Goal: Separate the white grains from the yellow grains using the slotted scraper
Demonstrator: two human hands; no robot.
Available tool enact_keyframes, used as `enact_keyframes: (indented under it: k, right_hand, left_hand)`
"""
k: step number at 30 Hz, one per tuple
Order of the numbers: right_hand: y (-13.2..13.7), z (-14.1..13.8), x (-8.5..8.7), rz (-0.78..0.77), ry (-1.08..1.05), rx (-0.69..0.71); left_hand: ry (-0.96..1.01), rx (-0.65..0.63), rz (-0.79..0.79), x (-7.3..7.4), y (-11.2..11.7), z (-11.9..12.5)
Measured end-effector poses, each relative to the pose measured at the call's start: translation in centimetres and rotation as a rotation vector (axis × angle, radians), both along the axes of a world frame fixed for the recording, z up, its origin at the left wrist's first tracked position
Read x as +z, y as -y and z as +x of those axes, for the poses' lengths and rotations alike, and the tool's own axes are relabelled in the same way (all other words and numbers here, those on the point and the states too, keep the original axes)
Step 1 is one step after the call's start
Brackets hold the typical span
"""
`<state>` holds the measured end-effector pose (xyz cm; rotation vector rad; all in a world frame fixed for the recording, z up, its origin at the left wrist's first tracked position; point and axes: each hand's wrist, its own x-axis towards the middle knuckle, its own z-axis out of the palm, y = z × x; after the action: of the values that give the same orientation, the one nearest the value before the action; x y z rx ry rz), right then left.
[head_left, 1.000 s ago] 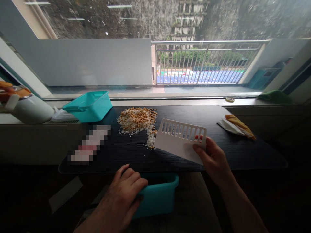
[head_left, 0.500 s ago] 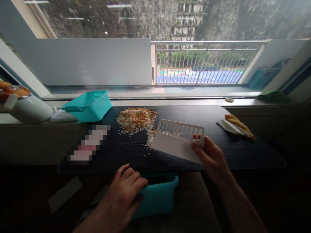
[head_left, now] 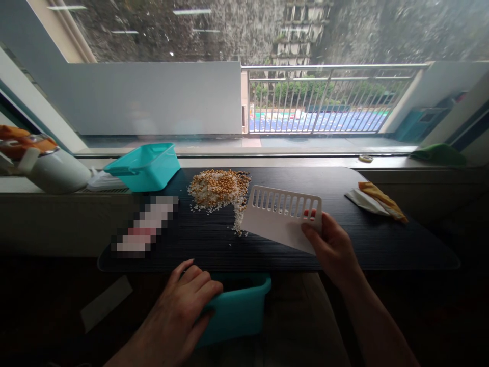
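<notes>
My right hand point(head_left: 331, 245) pinches the right end of a white slotted plastic scraper point(head_left: 280, 219), thumb on the near face and a fingertip showing through the slots. The scraper is tilted over the dark table, its left edge beside a strip of white grains. That strip trails from a heap of white rice-like grains and round yellow beans point(head_left: 217, 188), with some darker bits at its right. My left hand point(head_left: 187, 300) is closed over the left rim of a teal plastic bin point(head_left: 237, 316) below the table's near edge. The bin's inside is dark.
Another teal bin point(head_left: 147, 171) stands at the table's back left, near a white kettle-like vessel point(head_left: 57, 168). A blurred-out packet point(head_left: 147, 227) lies left. A folded yellow and white cloth or packet point(head_left: 378, 201) lies right on the black table point(head_left: 401, 244). A window is behind.
My left hand and the lower bin have shifted slightly left. The scraper stays beside the trailing grains, and a few grains near its lower left edge have moved. The view has shifted a little.
</notes>
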<state>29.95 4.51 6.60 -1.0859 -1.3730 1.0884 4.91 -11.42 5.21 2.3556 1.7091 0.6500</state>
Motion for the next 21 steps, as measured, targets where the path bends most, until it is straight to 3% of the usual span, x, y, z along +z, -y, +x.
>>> enact_keyframes:
  k: [12, 21]
  right_hand:
    - [0.6, 0.2, 0.5, -0.074, -0.07, 0.059]
    - [2.1, -3.2, -1.8, -0.063, -0.041, 0.416]
  left_hand:
    - [0.035, 0.022, -0.003, -0.1, -0.1, 0.2]
    - [-0.05, 0.027, -0.001, 0.2, 0.7, -1.2]
